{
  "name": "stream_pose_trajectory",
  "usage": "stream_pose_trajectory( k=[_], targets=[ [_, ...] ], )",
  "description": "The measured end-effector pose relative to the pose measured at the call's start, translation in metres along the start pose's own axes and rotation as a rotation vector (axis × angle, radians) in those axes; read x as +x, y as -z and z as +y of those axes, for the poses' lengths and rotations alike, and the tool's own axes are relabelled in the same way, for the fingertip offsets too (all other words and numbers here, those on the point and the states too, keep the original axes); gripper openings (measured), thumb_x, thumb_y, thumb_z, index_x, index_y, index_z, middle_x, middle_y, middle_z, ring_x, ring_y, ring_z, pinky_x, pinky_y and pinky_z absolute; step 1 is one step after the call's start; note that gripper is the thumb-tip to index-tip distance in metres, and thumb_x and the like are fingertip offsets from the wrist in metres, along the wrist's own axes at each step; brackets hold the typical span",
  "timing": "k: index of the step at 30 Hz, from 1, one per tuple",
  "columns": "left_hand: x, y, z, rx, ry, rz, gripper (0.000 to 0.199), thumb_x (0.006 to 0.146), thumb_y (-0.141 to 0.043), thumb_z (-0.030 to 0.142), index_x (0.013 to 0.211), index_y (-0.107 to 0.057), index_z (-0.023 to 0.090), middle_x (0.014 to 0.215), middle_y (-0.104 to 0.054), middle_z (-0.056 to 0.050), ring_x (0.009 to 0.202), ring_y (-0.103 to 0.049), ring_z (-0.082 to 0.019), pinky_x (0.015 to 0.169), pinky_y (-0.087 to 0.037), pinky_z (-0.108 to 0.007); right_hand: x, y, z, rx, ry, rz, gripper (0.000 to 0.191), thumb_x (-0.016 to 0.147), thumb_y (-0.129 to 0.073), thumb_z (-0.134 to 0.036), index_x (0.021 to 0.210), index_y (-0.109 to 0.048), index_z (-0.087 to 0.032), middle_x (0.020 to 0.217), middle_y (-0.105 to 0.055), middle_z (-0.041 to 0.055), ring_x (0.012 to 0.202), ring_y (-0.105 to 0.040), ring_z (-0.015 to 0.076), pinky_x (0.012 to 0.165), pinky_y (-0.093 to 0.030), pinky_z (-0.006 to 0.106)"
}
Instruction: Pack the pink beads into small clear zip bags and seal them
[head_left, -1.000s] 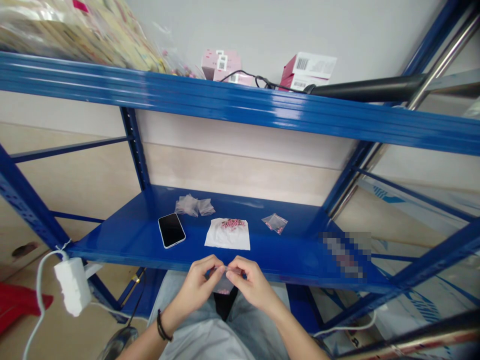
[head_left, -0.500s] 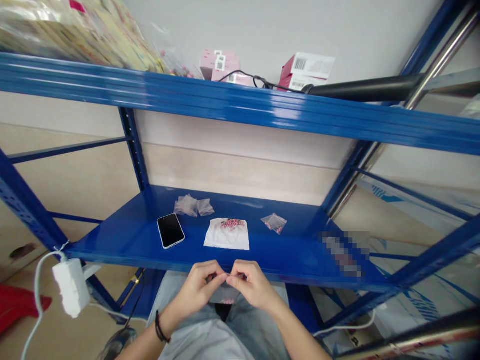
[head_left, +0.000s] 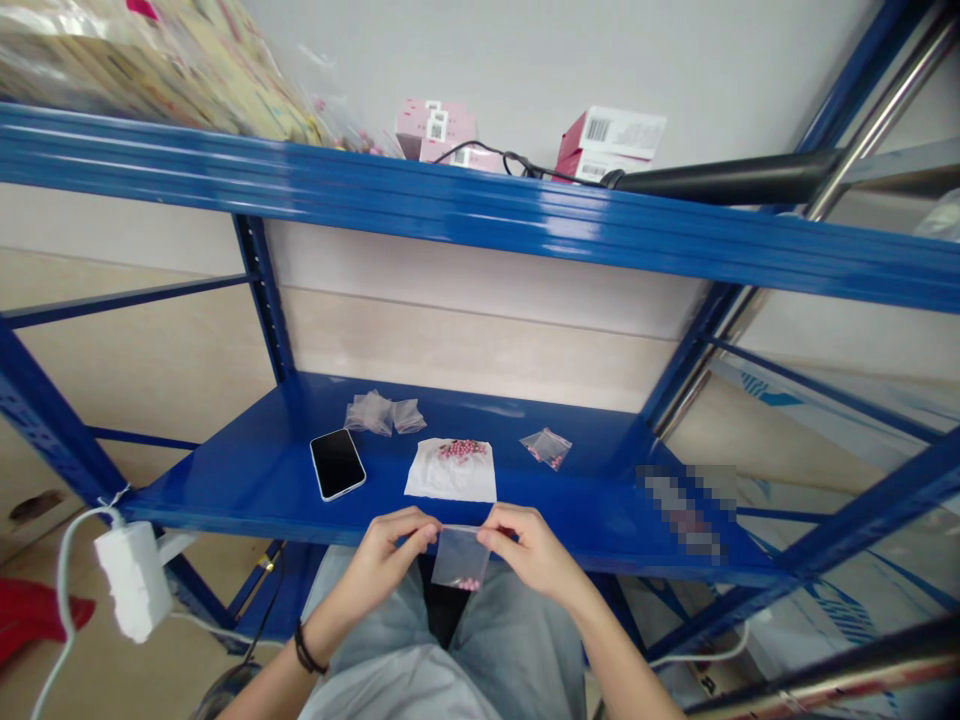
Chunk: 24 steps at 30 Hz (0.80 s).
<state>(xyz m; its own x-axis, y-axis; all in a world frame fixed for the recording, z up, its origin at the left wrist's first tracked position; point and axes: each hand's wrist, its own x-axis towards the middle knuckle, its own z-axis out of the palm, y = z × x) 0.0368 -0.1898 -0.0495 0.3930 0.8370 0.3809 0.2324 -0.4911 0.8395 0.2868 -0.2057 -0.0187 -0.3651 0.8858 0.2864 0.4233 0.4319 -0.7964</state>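
The left hand [head_left: 386, 560] and right hand [head_left: 529, 550] each keep a clenched grip on one top corner of a clear plastic bag [head_left: 461, 558], held at the front edge of the blue shelf [head_left: 225, 480], with pink beads in its bottom corner. Done: one filled bag [head_left: 546, 448]. Left: beads [head_left: 463, 450] on a tissue [head_left: 450, 478], and empty bags [head_left: 375, 413].

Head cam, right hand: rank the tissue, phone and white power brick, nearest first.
From the right hand:
1. White tissue, ahead and left of the hand.
2. Black smartphone, farther left on the blue shelf.
3. White power brick, far left, beyond the shelf's corner.
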Motion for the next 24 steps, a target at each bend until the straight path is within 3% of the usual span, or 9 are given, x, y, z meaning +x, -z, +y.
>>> stream_pose_trajectory(
  k=[3, 7, 10, 12, 15, 18, 20, 24],
  targets=[
    [0.015, 0.022, -0.010, 0.127, -0.011, 0.105, 0.030, 0.099, -0.054, 0.039, 0.095, -0.077, 0.020, 0.090, -0.075, -0.007, 0.080, -0.067, -0.021, 0.074, -0.050, -0.029, 0.001, 0.032, 0.007, 0.034, -0.034, 0.081, 0.035, 0.097, -0.059, -0.045, 0.077, -0.069, -0.018, 0.076, -0.064, 0.0018, 0.073, -0.058, 0.0166, 0.069, -0.043, 0.026],
    [0.064, 0.073, -0.035, 0.498, 0.026, 0.342, 0.030, 0.097, -0.052, 0.037, 0.106, -0.074, 0.019, 0.102, -0.075, -0.008, 0.087, -0.067, -0.024, 0.079, -0.051, -0.033, 0.014, 0.086, 0.041, 0.129, -0.138, 0.352, 0.039, 0.091, -0.062, -0.054, 0.084, -0.069, -0.017, 0.069, -0.061, 0.0020, 0.064, -0.054, 0.0159, 0.060, -0.043, 0.027],
    [0.104, 0.102, -0.057, 0.936, 0.142, 0.204, 0.034, 0.091, -0.052, 0.022, 0.117, -0.072, 0.018, 0.120, -0.070, -0.012, 0.109, -0.061, -0.029, 0.099, -0.044, -0.041, 0.032, 0.121, 0.081, 0.093, -0.205, 0.512, 0.051, 0.083, -0.063, -0.066, 0.084, -0.069, -0.015, 0.065, -0.059, 0.0026, 0.059, -0.052, 0.0162, 0.056, -0.042, 0.028],
    [0.123, 0.110, -0.068, 1.025, 0.199, 0.139, 0.039, 0.083, -0.056, 0.015, 0.119, -0.072, 0.019, 0.125, -0.067, -0.014, 0.114, -0.056, -0.032, 0.099, -0.041, -0.045, 0.043, 0.139, 0.107, -0.045, -0.304, 0.581, 0.058, 0.078, -0.060, -0.072, 0.081, -0.069, -0.015, 0.064, -0.060, 0.0034, 0.058, -0.053, 0.0174, 0.055, -0.044, 0.029],
    [0.140, 0.110, -0.077, 1.054, 0.239, 0.091, 0.033, 0.077, -0.059, 0.010, 0.102, -0.077, 0.022, 0.121, -0.067, -0.014, 0.114, -0.051, -0.035, 0.092, -0.042, -0.044, 0.050, 0.157, 0.134, -0.207, -0.380, 0.659, 0.047, 0.074, -0.063, -0.065, 0.072, -0.068, -0.018, 0.064, -0.062, 0.0052, 0.063, -0.058, 0.0214, 0.061, -0.048, 0.034],
    [0.149, 0.110, -0.075, 1.081, 0.245, 0.073, 0.025, 0.082, -0.055, 0.007, 0.079, -0.076, 0.019, 0.110, -0.068, -0.017, 0.113, -0.049, -0.035, 0.088, -0.042, -0.041, 0.049, 0.164, 0.147, -0.328, -0.392, 0.771, 0.031, 0.075, -0.063, -0.050, 0.077, -0.068, -0.019, 0.079, -0.066, 0.0100, 0.079, -0.061, 0.0264, 0.077, -0.050, 0.040],
    [0.152, 0.112, -0.068, 1.090, 0.238, 0.080, 0.027, 0.085, -0.053, 0.006, 0.074, -0.075, 0.017, 0.105, -0.068, -0.018, 0.111, -0.052, -0.033, 0.088, -0.042, -0.040, 0.046, 0.159, 0.144, -0.409, -0.358, 0.805, 0.028, 0.078, -0.059, -0.043, 0.088, -0.070, -0.018, 0.090, -0.066, 0.0123, 0.084, -0.061, 0.0274, 0.084, -0.049, 0.043],
    [0.138, 0.108, -0.042, 1.101, 0.225, 0.148, 0.029, 0.095, -0.047, 0.015, 0.098, -0.076, 0.014, 0.101, -0.070, -0.018, 0.098, -0.064, -0.031, 0.082, -0.047, -0.038, 0.035, 0.113, 0.100, -0.481, -0.133, 0.728, 0.030, 0.089, -0.051, -0.035, 0.106, -0.068, -0.018, 0.101, -0.066, 0.0126, 0.085, -0.064, 0.0265, 0.083, -0.052, 0.042]
  ],
)
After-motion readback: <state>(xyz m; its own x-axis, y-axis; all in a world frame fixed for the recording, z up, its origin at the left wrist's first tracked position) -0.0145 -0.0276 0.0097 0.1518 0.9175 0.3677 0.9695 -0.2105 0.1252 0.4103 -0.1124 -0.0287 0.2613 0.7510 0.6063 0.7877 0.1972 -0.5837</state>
